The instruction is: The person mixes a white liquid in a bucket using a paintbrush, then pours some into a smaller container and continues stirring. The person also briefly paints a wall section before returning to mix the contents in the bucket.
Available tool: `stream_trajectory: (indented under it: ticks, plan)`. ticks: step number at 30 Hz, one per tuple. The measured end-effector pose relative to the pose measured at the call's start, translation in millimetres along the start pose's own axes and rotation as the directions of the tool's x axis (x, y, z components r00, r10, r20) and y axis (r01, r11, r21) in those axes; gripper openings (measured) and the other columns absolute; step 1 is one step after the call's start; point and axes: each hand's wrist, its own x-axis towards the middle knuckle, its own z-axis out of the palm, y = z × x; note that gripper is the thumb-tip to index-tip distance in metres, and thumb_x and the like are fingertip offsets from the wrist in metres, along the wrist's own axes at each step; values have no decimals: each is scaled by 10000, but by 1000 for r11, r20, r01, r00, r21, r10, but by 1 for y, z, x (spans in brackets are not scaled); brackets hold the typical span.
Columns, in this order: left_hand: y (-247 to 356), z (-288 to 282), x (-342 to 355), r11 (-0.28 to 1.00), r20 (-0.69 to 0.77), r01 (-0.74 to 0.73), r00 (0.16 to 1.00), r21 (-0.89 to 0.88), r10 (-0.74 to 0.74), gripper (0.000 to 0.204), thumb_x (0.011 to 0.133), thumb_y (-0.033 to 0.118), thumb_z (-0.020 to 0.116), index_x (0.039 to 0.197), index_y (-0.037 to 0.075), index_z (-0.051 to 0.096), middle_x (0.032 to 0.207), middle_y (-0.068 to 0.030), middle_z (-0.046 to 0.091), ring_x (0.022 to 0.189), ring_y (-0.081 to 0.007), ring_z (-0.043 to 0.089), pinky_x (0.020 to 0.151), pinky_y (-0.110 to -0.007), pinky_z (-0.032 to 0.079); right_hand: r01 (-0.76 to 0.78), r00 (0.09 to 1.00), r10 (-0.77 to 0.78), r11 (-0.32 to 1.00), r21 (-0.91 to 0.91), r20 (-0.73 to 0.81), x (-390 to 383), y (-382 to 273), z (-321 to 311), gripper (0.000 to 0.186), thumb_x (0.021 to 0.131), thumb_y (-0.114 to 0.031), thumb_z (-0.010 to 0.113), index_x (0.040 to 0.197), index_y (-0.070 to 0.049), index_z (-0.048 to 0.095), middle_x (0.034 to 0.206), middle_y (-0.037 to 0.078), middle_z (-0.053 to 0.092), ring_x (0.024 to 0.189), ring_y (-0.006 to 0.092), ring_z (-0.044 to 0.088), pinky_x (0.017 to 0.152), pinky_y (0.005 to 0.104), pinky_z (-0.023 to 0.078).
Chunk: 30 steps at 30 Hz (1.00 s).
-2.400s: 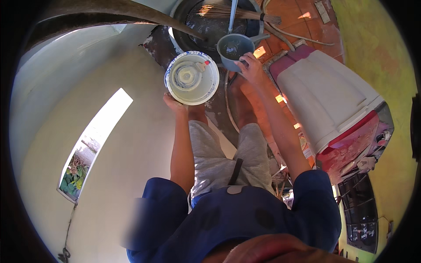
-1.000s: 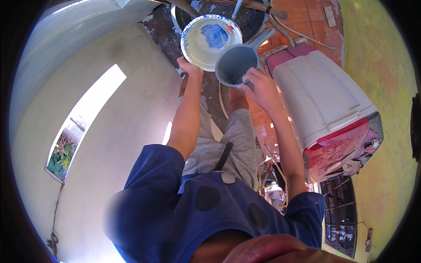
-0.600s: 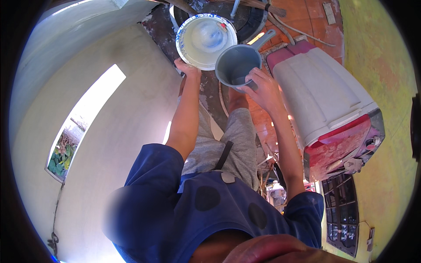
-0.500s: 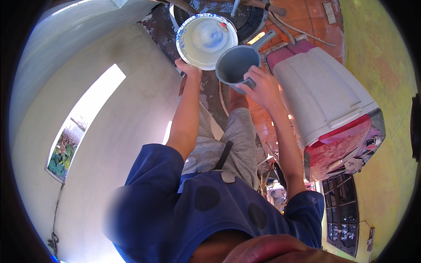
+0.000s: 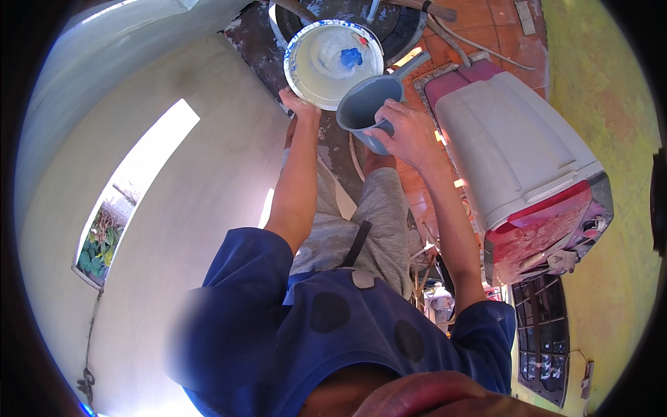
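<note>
A white bucket with a blue-stained rim holds whitish liquid, with a blue patch and a small red bit near its far right side. My left hand is closed on the bucket's near left edge; some of its fingers are hidden beneath. In my right hand is a grey plastic water dipper, gripped at its near right rim. The dipper's mouth faces up, tilted a little, and its handle points away to the far right. It hangs just to the near right of the bucket, close to its rim.
A white and pink washing machine stands to my right, before a yellow-green wall. Beyond the bucket lies a dark round tub. A hose crosses the orange tiles. A pale wall rises on my left.
The bucket has shifted slightly right, and the blue patch in its liquid shows more sharply. My right hand has brought the dipper a little nearer to me and left.
</note>
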Motion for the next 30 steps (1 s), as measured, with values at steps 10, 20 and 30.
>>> stream_trajectory:
  ticks: [10, 20, 30]
  plan:
    - [4, 13, 1, 999, 26, -27, 999, 29, 26, 520, 844, 411, 366, 1074, 10, 605, 1108, -143, 645, 1031, -292, 599, 925, -411, 455, -1, 999, 2, 1000, 30, -34, -13, 9, 1, 286, 692, -226, 809, 809, -50, 616, 870, 77, 613, 834, 281, 623, 700, 390, 506]
    - [20, -2, 11, 994, -30, -92, 995, 57, 93, 506, 843, 407, 355, 1070, 27, 602, 1120, -116, 629, 1052, -286, 590, 937, -416, 453, -124, 915, 210, 959, 254, -345, -57, 90, 21, 288, 677, -156, 846, 827, -38, 630, 996, 99, 646, 915, 278, 652, 752, 387, 525]
    - [46, 8, -2, 989, -15, -49, 999, 137, 52, 602, 845, 418, 332, 1235, 13, 546, 1260, -143, 571, 1161, -292, 552, 984, -440, 432, -139, 769, 256, 961, 238, -585, 18, 216, 116, 286, 735, -140, 828, 892, -21, 620, 917, 121, 612, 819, 279, 643, 704, 369, 520]
